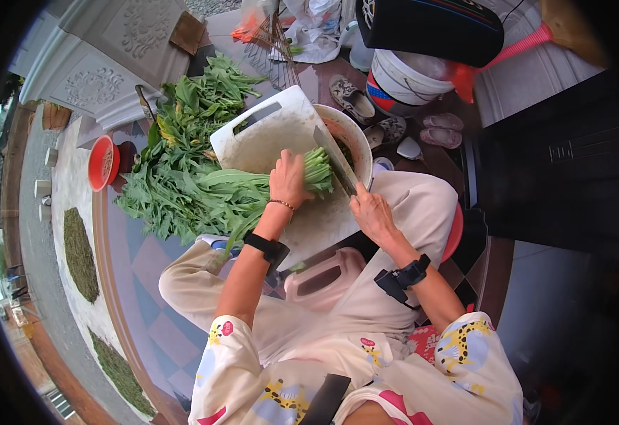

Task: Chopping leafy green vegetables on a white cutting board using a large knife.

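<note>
My left hand (288, 180) presses down on a bunch of leafy green stalks (317, 169), whose cut ends face right. Beneath it lies a white cutting board (259, 135) with a handle slot. My right hand (370, 210) grips the handle of a broad kitchen knife (336, 159), its blade beside the stalk ends at the board's right edge. Just past the blade stands a round white bucket (361, 138) with chopped greens inside, partly hidden by board and knife. The bunch's long leaves (235, 183) trail left off the board.
A big heap of leafy greens (187, 138) covers the tiles at left, near a red bowl (104, 163). A pink plastic stool (325, 279) stands under the board. Shoes (351, 98), a white paint bucket (408, 79) and a black speaker-like box (431, 29) occupy the far right.
</note>
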The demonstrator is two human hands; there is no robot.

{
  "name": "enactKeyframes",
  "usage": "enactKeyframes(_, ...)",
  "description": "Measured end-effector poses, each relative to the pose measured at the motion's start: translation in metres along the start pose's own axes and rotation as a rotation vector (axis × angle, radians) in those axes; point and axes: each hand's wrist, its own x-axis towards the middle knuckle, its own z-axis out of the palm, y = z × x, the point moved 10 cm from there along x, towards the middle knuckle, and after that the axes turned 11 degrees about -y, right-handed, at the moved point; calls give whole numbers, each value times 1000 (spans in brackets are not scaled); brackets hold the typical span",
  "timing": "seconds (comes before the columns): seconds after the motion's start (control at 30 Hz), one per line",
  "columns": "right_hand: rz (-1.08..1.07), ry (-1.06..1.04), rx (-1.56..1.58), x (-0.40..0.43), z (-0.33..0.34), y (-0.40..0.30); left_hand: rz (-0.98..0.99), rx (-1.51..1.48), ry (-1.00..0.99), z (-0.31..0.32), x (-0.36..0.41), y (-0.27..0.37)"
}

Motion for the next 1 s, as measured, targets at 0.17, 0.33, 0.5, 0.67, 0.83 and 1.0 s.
enactKeyframes(0.17, -28, -17, 79, -12, -16, 15, -79, 8, 44, 12, -1, 10)
enactKeyframes(0.33, -148, 110, 234, -22, -38, -1, -18, 78, 181, 8, -4, 14)
enactKeyframes(0.5, -165, 56, 112, -13, -36, -21, -15, 93, 76, 16, -12, 11)
enactKeyframes(0.67, -187, 24, 27, -28, -34, -34, -84, 93, 30, 26, -30, 8)
enactKeyframes(0.83, -192, -118, -142, -14, -3, -31, -133, 108, 12, 25, -30, 6)
enactKeyframes(1.0, -149, -232, -195, 6, 6, -38, -101, 126, -2, 26, -25, 8)
